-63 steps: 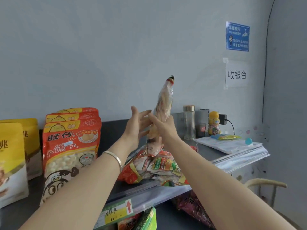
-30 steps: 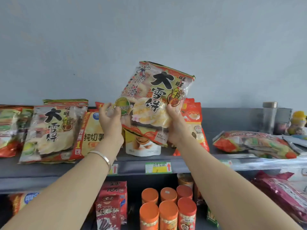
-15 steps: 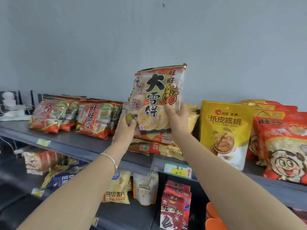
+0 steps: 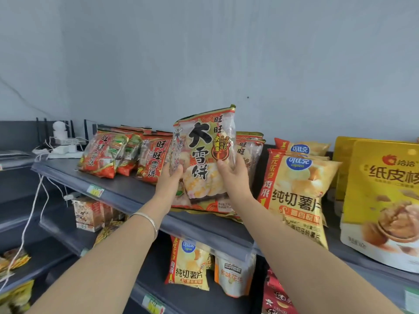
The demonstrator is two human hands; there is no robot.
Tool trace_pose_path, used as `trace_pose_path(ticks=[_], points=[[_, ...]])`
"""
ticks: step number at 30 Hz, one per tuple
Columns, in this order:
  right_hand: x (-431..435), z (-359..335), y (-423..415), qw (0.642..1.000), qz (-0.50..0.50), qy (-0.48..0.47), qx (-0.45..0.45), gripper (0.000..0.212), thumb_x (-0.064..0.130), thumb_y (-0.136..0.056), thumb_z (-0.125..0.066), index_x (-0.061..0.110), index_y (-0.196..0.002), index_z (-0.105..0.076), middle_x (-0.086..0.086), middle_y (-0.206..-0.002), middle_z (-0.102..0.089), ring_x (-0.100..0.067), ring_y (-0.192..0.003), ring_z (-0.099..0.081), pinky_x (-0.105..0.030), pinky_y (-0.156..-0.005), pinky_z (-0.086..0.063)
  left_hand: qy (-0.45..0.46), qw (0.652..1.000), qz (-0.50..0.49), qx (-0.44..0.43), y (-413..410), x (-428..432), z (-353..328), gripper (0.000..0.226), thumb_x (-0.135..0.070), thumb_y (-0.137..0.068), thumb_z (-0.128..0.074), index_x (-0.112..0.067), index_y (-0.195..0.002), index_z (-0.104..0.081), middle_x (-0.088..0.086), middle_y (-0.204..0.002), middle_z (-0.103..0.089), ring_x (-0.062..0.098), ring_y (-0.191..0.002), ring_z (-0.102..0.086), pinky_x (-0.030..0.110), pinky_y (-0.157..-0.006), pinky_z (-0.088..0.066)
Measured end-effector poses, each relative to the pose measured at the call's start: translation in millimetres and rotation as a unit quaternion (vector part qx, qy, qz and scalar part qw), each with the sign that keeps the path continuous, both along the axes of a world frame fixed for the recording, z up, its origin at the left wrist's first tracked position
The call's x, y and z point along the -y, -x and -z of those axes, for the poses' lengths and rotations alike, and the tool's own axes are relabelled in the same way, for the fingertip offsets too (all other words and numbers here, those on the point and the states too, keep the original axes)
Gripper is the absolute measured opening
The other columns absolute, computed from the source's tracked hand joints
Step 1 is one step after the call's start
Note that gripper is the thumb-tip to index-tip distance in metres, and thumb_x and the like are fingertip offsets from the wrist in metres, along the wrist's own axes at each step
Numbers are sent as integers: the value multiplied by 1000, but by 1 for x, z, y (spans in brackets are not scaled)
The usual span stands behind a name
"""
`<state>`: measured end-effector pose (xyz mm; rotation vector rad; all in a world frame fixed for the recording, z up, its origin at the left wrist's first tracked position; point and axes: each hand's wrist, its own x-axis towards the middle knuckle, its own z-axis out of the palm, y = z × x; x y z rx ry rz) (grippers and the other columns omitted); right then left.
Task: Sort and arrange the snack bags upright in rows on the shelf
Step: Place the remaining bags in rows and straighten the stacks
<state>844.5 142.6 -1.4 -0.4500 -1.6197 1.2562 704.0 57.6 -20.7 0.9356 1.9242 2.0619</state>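
Observation:
A rice cracker bag (image 4: 204, 152) with red trim and black characters stands upright on the dark grey top shelf (image 4: 127, 191), in front of a matching bag (image 4: 249, 152). My left hand (image 4: 169, 177) grips its left edge and my right hand (image 4: 231, 171) grips its right edge. More red rice cracker bags (image 4: 106, 152) lean in a row to the left. Yellow potato chip bags (image 4: 299, 189) stand to the right.
Yellow walnut pouches (image 4: 383, 200) stand at the far right. A white power strip with cables (image 4: 61, 148) sits at the shelf's left end, and a cord hangs down. The lower shelves hold chip bags (image 4: 188, 264), small boxes (image 4: 88, 214) and other snacks.
I carried the rice cracker bag leftward along the shelf and lowered it. It now rests upright on the shelf among the matching red bags.

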Motion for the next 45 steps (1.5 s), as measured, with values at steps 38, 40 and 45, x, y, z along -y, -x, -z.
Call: trace_pose_path(ticks=[38, 40, 45], points=[[17, 81, 34, 816, 456, -127, 332, 64, 35, -98, -45, 25, -152, -11, -5, -158, -7, -31, -143, -12, -47, -107, -31, 103, 937, 2, -333, 30, -46, 65, 65, -31, -87, -62, -15, -144, -33, 18, -135, -41, 36, -120, -42, 51, -93, -41], [19, 74, 31, 811, 441, -177, 341, 59, 27, -98, -47, 21, -150, -20, -7, -158, -7, -29, -144, -11, -40, -109, -31, 54, 921, 4, -386, 24, -46, 56, 54, -27, -85, -65, -11, -134, -47, 19, -132, -47, 38, -120, -45, 53, -92, -41], [24, 36, 18, 753, 419, -335, 381, 42, 12, -93, -52, 6, -135, -48, -19, -147, -36, -35, -139, -28, -41, -110, -31, 1, 865, 0, -502, 4, -45, 13, 36, -18, -81, -70, -14, -116, -62, 13, -119, -58, 34, -112, -52, 51, -87, -42]])
